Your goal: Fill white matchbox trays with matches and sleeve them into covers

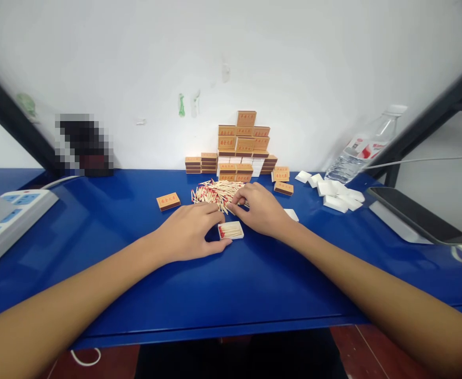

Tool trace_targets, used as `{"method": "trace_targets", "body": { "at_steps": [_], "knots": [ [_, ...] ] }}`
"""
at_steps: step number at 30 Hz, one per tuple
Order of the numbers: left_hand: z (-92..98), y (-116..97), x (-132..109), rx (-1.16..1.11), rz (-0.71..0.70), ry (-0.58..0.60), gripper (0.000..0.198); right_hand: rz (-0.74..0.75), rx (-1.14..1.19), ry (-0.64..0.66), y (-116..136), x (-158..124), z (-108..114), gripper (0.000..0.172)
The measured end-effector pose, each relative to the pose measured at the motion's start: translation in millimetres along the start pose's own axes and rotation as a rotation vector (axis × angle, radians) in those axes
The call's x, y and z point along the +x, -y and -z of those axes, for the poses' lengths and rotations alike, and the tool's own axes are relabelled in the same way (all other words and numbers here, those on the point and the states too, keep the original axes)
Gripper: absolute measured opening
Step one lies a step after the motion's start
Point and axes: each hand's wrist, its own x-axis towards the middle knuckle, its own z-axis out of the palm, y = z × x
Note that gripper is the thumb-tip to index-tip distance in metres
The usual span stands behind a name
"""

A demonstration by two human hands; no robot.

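Observation:
A small white matchbox tray [235, 235], partly filled with red-headed matches, lies on the blue table. My left hand [189, 231] grips it at its left end, thumb at the near side and fingers at the far side. Just behind it spreads a loose pile of matches [214, 193]. At the right edge of this pile, my right hand [260, 209] has its thumb and fingers pinched together on matches, though the fingertips are partly hidden. One closed matchbox [168, 201] rests left of the pile. Another white tray [292, 215] is partly covered by my right wrist.
Stacked matchboxes [245, 143] stand against the wall. Two more boxes [283, 188] lie to their right. Farther right are several white trays [335, 193], a leaning plastic bottle [367, 147] and a propped phone [416, 213]. A power strip [29, 208] sits at the left.

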Motion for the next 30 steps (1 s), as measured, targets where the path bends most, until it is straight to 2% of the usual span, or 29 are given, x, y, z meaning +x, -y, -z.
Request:
{"method": "trace_targets", "body": {
  "at_steps": [4, 6, 9, 13, 19, 22, 26, 30],
  "knots": [
    [0.6, 0, 0, 0.009, -0.003, -0.006, 0.031, 0.011, -0.021, 0.007, 1, -2, 3, 0.022],
    [0.7, 0, 1, 0.010, -0.004, -0.001, 0.031, 0.028, -0.031, 0.021, 1, -2, 4, 0.019],
    [0.5, 0, 1, 0.012, -0.007, -0.002, 0.033, 0.016, -0.042, 0.061, 1, -1, 6, 0.016],
    [-0.2, 0, 1, 0.017, -0.011, -0.008, 0.034, -0.004, -0.052, 0.111, 1, -1, 12, 0.020],
    [0.4, -1, 1, 0.005, -0.010, -0.013, 0.033, -0.008, -0.004, 0.082, -7, -3, 28, 0.020],
    [0.9, -1, 1, -0.007, -0.007, -0.013, 0.033, 0.067, 0.090, 0.107, -7, -7, 37, 0.018],
    [0.7, 0, 1, -0.021, -0.004, -0.017, 0.030, 0.218, 0.223, 0.227, 3, -15, 44, 0.019],
    [0.4, 0, 2, -0.026, 0.002, -0.020, 0.032, 0.273, 0.218, 0.303, 10, -22, 43, 0.014]
  ]
}}
